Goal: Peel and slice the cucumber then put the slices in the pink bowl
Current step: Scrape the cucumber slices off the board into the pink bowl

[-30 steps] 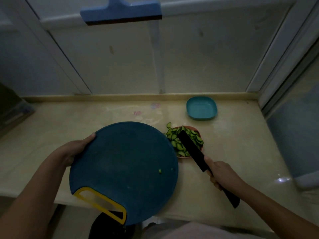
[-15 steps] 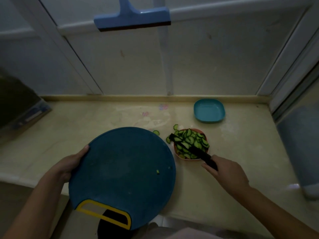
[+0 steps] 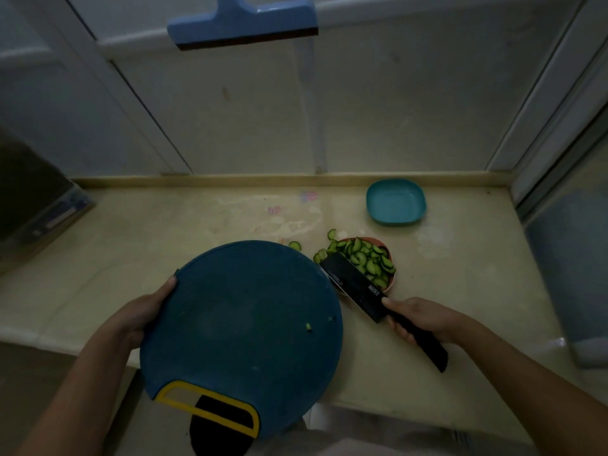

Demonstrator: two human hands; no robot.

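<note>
Green cucumber slices (image 3: 365, 258) are being held in the pink plastic bowl (image 3: 389, 282), just beyond the right hand (image 3: 419, 319), which is being kept closed around the black-bladed knife (image 3: 358, 284). The round blue cutting board (image 3: 240, 330) is being gripped by the left hand (image 3: 138, 319), overhanging the beige counter (image 3: 460, 274) edge.

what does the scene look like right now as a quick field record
left hand: grips edge of round dark blue cutting board with yellow handle
right hand: holds black knife, blade over bowl
pink bowl: heaped with green cucumber slices
stray slices: one on beige counter beside board
teal square dish: empty, behind bowl
</note>
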